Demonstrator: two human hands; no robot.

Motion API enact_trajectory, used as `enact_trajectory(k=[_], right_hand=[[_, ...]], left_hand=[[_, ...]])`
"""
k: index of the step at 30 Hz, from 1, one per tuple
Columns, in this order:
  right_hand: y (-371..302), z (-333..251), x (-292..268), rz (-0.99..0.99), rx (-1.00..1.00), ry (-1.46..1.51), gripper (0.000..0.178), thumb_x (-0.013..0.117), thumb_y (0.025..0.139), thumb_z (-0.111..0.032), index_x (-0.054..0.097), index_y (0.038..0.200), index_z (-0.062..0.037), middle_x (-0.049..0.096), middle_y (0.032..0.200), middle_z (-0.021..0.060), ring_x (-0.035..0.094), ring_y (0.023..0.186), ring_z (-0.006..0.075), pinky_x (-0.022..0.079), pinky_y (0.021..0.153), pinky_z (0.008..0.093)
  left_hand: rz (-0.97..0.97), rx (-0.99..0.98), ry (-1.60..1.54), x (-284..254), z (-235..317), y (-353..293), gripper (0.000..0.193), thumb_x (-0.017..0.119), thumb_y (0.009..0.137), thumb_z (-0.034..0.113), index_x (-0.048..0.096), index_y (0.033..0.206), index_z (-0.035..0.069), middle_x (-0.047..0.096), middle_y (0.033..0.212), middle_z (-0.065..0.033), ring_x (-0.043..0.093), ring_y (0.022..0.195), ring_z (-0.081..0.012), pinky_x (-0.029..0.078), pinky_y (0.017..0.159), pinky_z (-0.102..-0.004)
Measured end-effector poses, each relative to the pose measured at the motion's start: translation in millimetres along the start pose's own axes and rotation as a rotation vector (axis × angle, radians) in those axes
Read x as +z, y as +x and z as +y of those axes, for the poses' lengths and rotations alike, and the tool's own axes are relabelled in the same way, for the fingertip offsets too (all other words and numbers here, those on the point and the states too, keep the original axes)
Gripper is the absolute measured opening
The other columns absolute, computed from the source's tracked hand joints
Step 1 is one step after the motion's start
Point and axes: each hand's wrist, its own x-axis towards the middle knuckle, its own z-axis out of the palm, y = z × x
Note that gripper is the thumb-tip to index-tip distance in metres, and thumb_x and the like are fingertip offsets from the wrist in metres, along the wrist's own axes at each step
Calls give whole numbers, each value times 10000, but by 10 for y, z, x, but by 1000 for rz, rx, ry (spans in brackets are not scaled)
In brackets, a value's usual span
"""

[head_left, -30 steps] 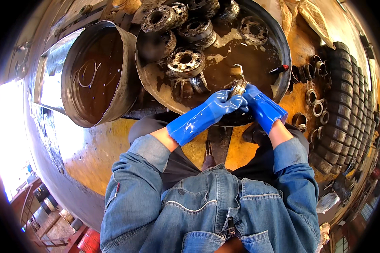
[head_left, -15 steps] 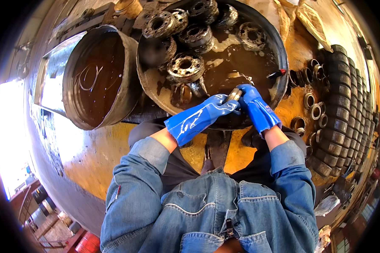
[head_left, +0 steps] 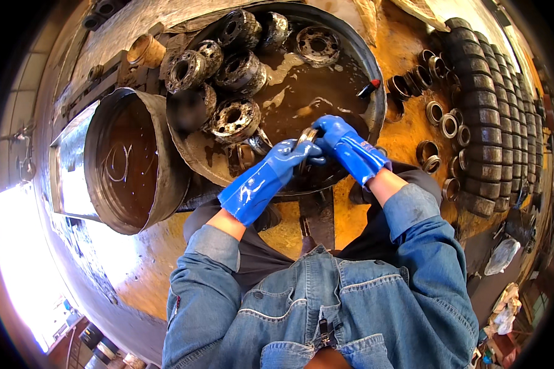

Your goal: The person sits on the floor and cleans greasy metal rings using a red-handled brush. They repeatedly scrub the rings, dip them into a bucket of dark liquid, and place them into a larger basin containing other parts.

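Over open liquid [head_left: 308,86] inside the basin rim [head_left: 379,109], left hand [head_left: 284,158] and right hand [head_left: 340,140] grip a ring [head_left: 306,140].

Hands [head_left: 283,157] over basin [head_left: 196,157], hubs [head_left: 241,72] in it, drum [head_left: 169,166] to its left, rings [head_left: 449,126] to its right

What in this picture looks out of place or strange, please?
Two things, perhaps: a black object with a red end lies at the right side of the basin, unlike the grimy metal parts; and a thin pale loop, maybe wire, shows in the left drum, looking stray.
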Motion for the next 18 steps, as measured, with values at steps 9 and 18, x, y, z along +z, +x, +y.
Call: enact_trajectory(k=[9, 18], right_hand=[[53, 125, 91, -228, 168, 377, 418, 770, 826, -332, 718, 1120, -39, 740, 1014, 202, 711, 934, 305, 537, 845, 384], [40, 2, 35, -257, 237, 318, 518, 751, 810, -445, 718, 1139, -46, 731, 1084, 211, 704, 1000, 339, 538, 882, 415]], left_hand=[[-24, -4, 101, 147, 130, -114, 328, 673, 983, 222, 659, 1135, -69, 701, 1088, -172, 709, 982, -265, 555, 934, -361], [65, -30, 194, -20, 63, -69, 316, 630, 1014, 226, 672, 1119, -70, 728, 1031, -160, 715, 945, -260, 566, 879, -347]])
